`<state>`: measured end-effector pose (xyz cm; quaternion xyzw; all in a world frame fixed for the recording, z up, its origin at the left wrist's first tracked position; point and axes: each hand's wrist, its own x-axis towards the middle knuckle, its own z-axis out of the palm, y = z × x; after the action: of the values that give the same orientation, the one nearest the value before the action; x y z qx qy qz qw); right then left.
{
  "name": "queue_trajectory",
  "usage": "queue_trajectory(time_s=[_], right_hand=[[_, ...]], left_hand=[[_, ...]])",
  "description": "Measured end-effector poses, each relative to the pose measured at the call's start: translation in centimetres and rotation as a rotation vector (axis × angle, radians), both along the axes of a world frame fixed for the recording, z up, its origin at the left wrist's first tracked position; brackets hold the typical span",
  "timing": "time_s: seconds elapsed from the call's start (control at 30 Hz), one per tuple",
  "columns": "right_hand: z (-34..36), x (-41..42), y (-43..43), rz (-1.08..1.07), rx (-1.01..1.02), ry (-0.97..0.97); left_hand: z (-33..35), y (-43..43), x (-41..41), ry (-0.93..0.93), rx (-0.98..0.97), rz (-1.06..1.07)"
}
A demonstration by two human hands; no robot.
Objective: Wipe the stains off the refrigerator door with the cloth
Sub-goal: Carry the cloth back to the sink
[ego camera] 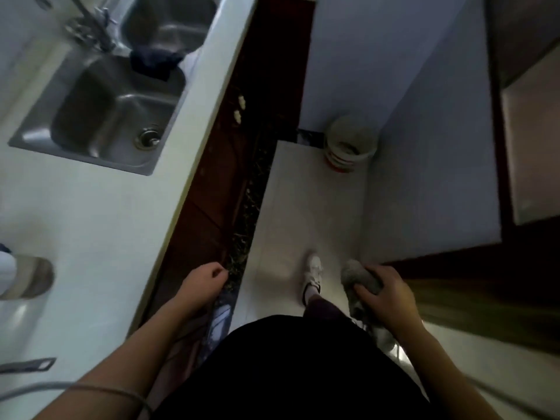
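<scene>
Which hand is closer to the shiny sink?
Left. The left hand hangs by the counter edge, on the side where the sink is. The right hand is farther away, over the floor, gripping the grey cloth.

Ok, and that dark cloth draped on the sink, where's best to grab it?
Pinch the dark cloth at its bunched middle, where it humps over the sink divider, coming down from above. Its lower edge hangs into the near basin, so a top pinch should lift it clear.
</scene>
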<state>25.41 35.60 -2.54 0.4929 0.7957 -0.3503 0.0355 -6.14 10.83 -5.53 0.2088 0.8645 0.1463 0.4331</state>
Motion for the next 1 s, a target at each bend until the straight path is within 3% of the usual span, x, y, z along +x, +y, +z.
queue_trajectory(time_s=[0.2, 0.33, 0.47, 1.0], right_hand=[[1.3, -12.3, 10.4, 0.397, -0.052, 0.077], [2.9, -20.6, 15.0, 0.666, -0.073, 0.125], [4.3, -27.6, 17.0, 0.848, -0.146, 0.147], [6.1, -45.5, 13.7, 1.222, -0.079, 0.115]], left_hand=[[-1.1, 0.4, -0.8, 0.002, -0.117, 0.319], [-1.2, 0.6, -0.2, -0.026, -0.098, 0.598], [0.2, 2.6, -0.1, 0.000, -0.077, 0.742], [1.9, 5.1, -5.2, 0.100, 0.088, 1.043]])
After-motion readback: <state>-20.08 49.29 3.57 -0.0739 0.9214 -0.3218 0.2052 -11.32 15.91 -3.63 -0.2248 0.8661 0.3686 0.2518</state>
